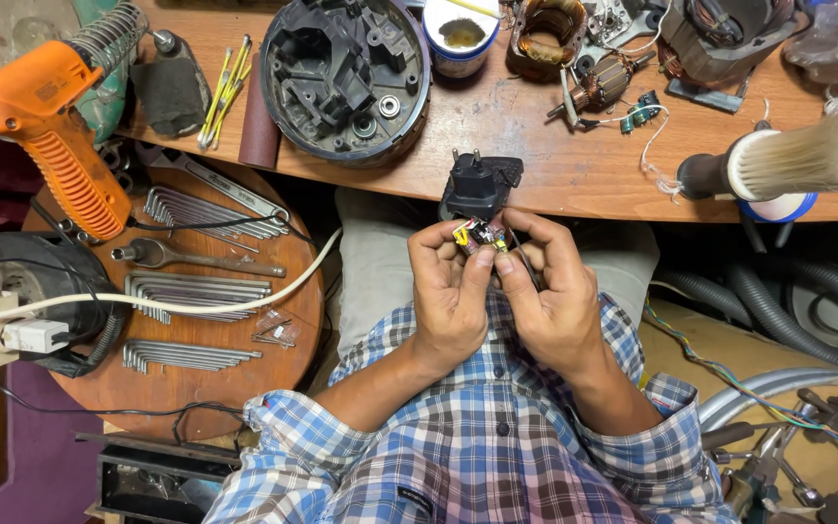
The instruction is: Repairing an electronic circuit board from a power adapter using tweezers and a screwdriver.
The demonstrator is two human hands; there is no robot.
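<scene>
Both my hands hold a small circuit board [478, 235] with a yellow part on it, just below the front edge of the wooden workbench [535, 165]. My left hand [450, 286] pinches its left side and my right hand [550, 291] grips its right side. A black plug-adapter housing [477, 181] with two pins sticks up right behind the board, touching my fingertips. A thin dark lead runs down from it between my hands.
On the bench lie a round black motor housing [346, 73], a tin [460, 37], motor windings [545, 31], an armature [601, 82] and a brush [788, 165]. At left an orange soldering gun [50, 126] and hex-key sets [196, 291] sit on a round table [288, 349]. Hoses [788, 301] lie at right.
</scene>
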